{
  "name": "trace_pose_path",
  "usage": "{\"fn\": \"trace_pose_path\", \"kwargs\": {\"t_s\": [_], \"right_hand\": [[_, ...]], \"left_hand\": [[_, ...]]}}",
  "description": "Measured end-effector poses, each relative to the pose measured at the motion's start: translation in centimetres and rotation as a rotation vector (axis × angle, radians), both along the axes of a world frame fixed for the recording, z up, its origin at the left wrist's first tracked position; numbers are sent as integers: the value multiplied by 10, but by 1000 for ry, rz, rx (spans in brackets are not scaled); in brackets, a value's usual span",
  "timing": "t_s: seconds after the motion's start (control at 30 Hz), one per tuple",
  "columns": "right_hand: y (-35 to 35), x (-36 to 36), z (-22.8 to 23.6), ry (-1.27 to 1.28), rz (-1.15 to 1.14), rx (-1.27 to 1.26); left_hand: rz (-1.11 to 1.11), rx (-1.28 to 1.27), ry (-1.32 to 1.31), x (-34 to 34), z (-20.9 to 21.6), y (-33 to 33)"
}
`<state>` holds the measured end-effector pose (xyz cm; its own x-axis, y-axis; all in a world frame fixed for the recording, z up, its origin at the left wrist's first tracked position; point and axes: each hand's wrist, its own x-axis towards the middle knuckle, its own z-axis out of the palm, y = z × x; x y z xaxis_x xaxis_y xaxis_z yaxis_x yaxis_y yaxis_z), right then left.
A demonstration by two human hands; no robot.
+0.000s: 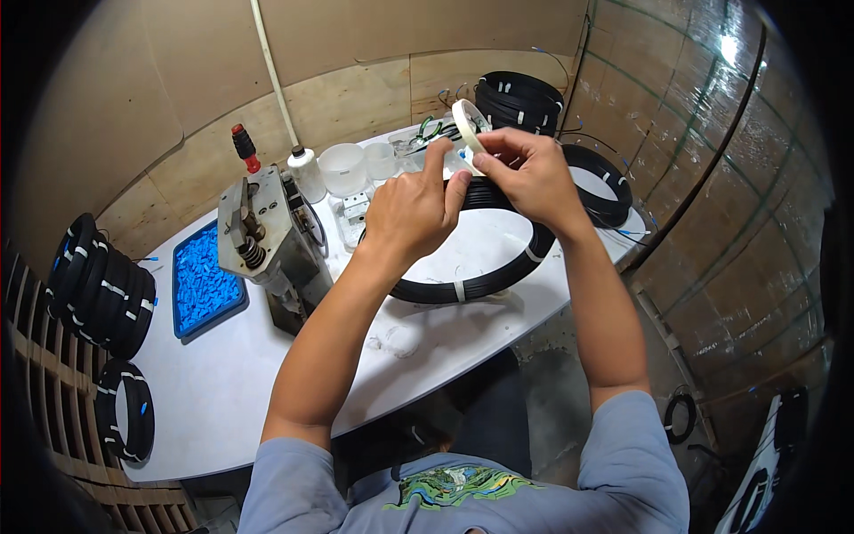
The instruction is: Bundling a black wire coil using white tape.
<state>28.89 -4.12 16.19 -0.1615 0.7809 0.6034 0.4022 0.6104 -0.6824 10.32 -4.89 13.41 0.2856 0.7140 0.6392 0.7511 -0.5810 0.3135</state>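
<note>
Way off to the left of your left hand [411, 209], a row of black cable coils [102, 289] hangs past the edge of the white counter [222, 374], with another coil [126, 411] lower down. Closer in you've got the blue tray of small blue parts [206, 280], then the grey metal press tool [267, 236] with its red-tipped handle, just left of your left wrist. Behind that hand sit a white bottle [307, 171] and a couple of clear plastic cups [343, 167].

Your left hand is closed, fingers pinched onto the top of the black cable coil [480, 283], which is tilted up with its lower arc resting on the counter. Your right hand [532, 173] is right beside it, touching, also closed, gripping the coil and the roll of white tape [469, 127] standing on edge just above your fingers. I can't tell exactly where the tape end is.

My guess is the coil is light but springy, and the loops will want to fan out, so pinch the whole bundle tight near the spot you're working on. The roll looks light and easy to drop.

Right of your right hand lies another black coil [605, 182], and behind it a stack of coils [520, 100].
</note>
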Motion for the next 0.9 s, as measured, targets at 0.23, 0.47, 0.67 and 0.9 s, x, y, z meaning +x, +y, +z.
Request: {"fn": "trace_pose_path", "kwargs": {"t_s": [0.23,0.47,0.67,0.9], "right_hand": [[-9,-6,-15,61,-74,10],[-4,-8,-14,58,-99,26],[4,-8,-16,57,-138,45],[10,-12,-14,44,-147,50]], "left_hand": [[-42,0,-53,-2,-4,-2],[-95,-2,-104,-3,-6,9],[-87,-85,-81,-2,-1,17],[-130,-168,-11,-7,3,24]]}}
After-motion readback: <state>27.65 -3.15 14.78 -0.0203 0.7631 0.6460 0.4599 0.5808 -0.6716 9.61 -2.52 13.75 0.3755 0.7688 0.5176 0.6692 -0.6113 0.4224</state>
